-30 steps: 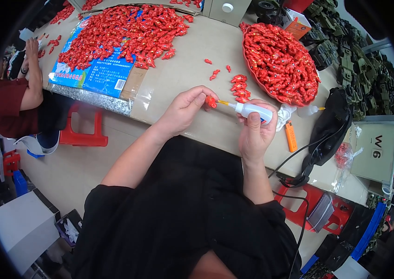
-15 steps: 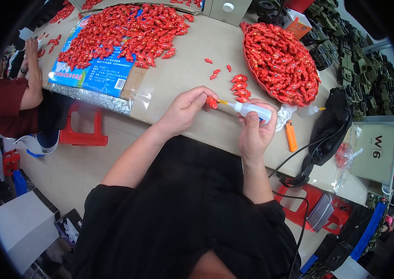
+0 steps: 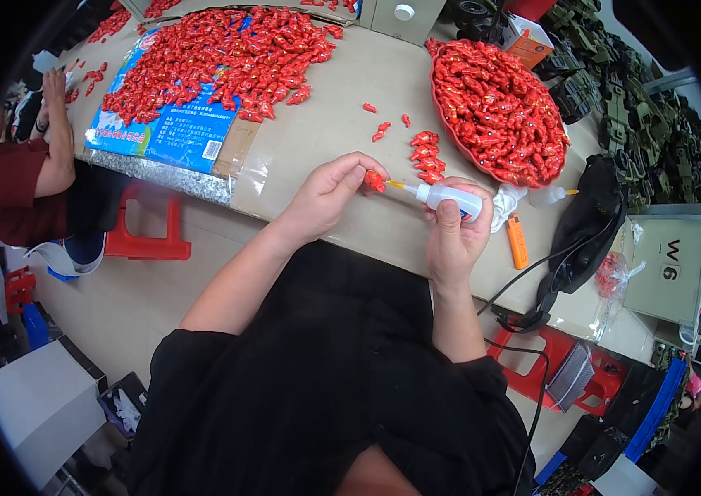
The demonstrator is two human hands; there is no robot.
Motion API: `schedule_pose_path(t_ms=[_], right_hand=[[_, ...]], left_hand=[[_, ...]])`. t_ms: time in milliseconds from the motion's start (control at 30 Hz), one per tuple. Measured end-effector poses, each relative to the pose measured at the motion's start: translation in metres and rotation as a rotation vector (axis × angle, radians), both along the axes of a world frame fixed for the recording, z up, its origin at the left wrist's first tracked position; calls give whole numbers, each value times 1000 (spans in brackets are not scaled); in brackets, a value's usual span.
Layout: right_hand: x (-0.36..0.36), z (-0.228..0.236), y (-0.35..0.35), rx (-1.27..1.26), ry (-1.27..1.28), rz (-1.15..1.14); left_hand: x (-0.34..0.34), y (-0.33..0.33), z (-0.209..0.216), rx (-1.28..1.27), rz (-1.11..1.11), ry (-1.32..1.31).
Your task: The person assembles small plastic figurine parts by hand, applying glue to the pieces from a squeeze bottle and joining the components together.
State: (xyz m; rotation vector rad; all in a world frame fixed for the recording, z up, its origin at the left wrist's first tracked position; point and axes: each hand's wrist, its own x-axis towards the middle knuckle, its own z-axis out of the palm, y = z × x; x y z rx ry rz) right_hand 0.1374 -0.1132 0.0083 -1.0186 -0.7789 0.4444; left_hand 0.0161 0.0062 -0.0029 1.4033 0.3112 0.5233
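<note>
Pinched between the thumb and fingers of my left hand is a small red plastic figure, partly hidden by the fingertips. My right hand is wrapped round a white squeeze bottle, which lies almost level. The bottle's thin yellow nozzle points left, its tip right beside the figure; whether they touch is too small to tell. Just beyond my hands, several red figures lie in a short column on the table, with a few loose red pieces farther off.
A red basin heaped with red figures stands at far right. More figures cover a blue printed sheet at far left. An orange lighter, white cloth, second bottle and black bag lie rightward. A co-worker sits left.
The red figure in my left hand has shifted very slightly left and turned a little at the nozzle tip. My right hand and the bottle have hardly moved.
</note>
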Motion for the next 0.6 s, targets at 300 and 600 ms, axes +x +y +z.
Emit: schedule_pose_path(t_ms=[300, 600], right_hand=[[-1, 1, 0, 26, -3, 15], [0, -3, -3, 69, 139, -50]], left_hand=[[1, -2, 1, 8, 22, -22], [3, -1, 1, -164, 46, -60]])
